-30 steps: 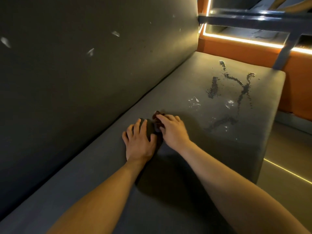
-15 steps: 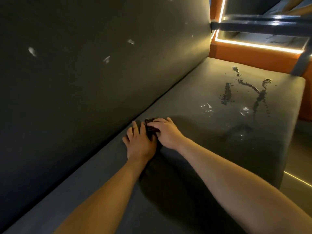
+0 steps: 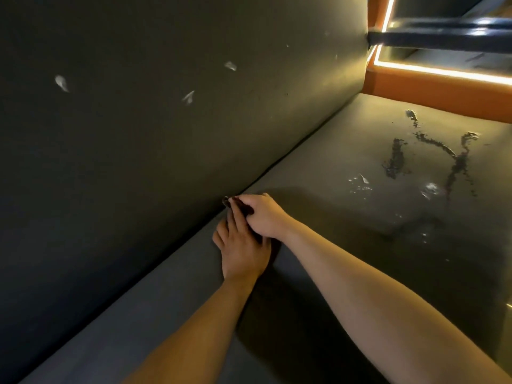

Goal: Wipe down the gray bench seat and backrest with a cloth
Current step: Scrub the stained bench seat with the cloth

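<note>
"Cloth (image 3: 238,207) — where is it?"

"Bunched dark in the right hand (image 3: 263,217), whose fingers curl round it, pressed right at the crease (image 3: 279,162) where the bench seat (image 3: 166,314) meets the backrest (image 3: 138,148). The left hand (image 3: 243,250) lies flat on the seat just short of the crease, fingers straight, partly under the right."

"What could go wrong?"

"So small a wad may ride over the crease and leave grit in it. Above the crease, pale flecks (image 3: 188,96) dot the backrest. Farther along it, out on the seat, lie white specks (image 3: 360,181) and a dark, wet-looking spill (image 3: 457,167) — one loaded cloth dragged through that would likely smear it wider instead of lifting it."
</note>
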The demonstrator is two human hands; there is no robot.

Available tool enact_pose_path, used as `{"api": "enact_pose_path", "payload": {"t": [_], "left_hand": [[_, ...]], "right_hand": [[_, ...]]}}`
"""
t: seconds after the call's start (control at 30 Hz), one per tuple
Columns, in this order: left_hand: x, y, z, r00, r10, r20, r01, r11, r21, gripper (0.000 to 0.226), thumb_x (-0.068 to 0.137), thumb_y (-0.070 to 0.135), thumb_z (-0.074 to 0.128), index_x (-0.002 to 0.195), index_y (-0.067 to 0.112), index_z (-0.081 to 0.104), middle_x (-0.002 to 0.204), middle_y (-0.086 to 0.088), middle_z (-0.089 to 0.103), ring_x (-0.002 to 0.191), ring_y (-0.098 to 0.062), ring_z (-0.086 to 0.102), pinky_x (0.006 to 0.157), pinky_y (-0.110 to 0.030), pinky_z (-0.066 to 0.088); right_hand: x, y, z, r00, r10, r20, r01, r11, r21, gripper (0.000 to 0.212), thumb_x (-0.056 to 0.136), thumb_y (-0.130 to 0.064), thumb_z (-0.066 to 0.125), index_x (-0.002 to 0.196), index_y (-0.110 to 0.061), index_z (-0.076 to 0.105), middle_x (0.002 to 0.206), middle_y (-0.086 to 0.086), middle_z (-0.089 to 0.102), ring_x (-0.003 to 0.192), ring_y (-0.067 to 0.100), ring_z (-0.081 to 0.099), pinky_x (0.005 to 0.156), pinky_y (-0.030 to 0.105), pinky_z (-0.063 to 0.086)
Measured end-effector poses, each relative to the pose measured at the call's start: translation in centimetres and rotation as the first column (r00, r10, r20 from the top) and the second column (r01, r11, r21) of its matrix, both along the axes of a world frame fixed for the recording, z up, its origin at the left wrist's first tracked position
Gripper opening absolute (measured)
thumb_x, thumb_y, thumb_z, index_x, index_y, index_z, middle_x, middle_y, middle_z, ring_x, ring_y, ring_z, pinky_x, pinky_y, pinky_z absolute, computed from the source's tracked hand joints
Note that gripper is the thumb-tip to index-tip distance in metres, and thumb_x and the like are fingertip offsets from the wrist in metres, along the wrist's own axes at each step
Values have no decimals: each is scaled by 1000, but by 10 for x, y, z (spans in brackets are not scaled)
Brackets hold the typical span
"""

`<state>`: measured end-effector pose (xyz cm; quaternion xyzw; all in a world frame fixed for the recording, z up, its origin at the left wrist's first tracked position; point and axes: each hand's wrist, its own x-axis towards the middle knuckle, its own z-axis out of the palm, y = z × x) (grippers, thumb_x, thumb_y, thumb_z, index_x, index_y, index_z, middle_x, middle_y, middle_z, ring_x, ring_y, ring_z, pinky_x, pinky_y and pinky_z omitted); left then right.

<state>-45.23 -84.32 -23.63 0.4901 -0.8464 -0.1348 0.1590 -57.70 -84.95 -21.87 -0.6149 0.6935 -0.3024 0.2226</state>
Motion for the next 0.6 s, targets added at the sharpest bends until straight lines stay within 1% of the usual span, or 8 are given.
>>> {"api": "enact_pose_path", "payload": {"t": [0.1,0.2,0.3,0.37,0.43,0.5,0.53,0.6], "left_hand": [[0,-1,-1,998,-1,-56,2,1000,25,90,97,50,49,162,18,-5,170,-6,5,150,-27,9,121,-52,13],[-2,-2,-1,999,-21,-32,22,1000,19,87,99,52,43,161,22,-9,170,-3,-2,152,-25,1,122,-53,7],[-2,-3,-3,1000,-23,-19,24,1000,8,87,100,53,40,160,22,-15,170,-3,1,153,-26,2,122,-52,4],[-2,-3,-4,999,-31,-28,31,1000,1,86,100,52,40,160,21,-13,170,-3,5,152,-25,6,122,-52,6],[-3,-3,-5,998,-33,-45,32,999,-19,83,101,51,41,162,20,-6,169,-3,9,152,-25,9,122,-50,7],[-1,-3,-4,997,-38,-72,37,999,-24,80,101,50,43,163,21,2,169,-2,13,152,-23,10,122,-48,7],[0,-4,-4,994,-51,-95,48,998,-27,77,100,48,45,162,21,8,168,-1,15,152,-22,11,123,-47,7],[3,-4,-2,985,-110,-133,106,994,-35,71,100,43,49,161,22,19,165,-1,24,151,-21,16,123,-47,12]], "right_hand": [[-12,0,6,998,53,-36,-52,998,36,49,93,-4,50,126,-38,65,129,-13,65,116,14,56,111,43,36],[-40,3,5,949,-251,-190,233,966,-111,52,95,-9,50,137,-37,59,134,-10,64,118,22,52,104,42,40],[-45,6,3,869,-485,-102,477,874,-91,51,97,-10,52,144,-30,55,138,-3,60,128,29,42,108,46,39],[-28,-2,6,909,-406,-90,400,913,-75,46,96,-12,52,137,-31,62,136,-4,62,129,26,45,113,43,35],[-13,-9,10,974,-220,-50,218,975,-46,39,95,-13,51,123,-33,70,127,-8,68,122,17,55,116,38,31],[-9,-6,15,994,-97,47,94,993,74,36,93,-10,52,108,-36,72,114,-9,71,110,15,62,106,38,47],[-11,-2,15,994,-84,63,76,991,109,35,92,-9,52,101,-38,70,110,-9,70,107,18,62,99,40,52],[-10,17,10,991,-131,-15,132,989,68,37,92,-8,52,106,-39,67,116,-10,68,112,22,57,102,42,48]]}}
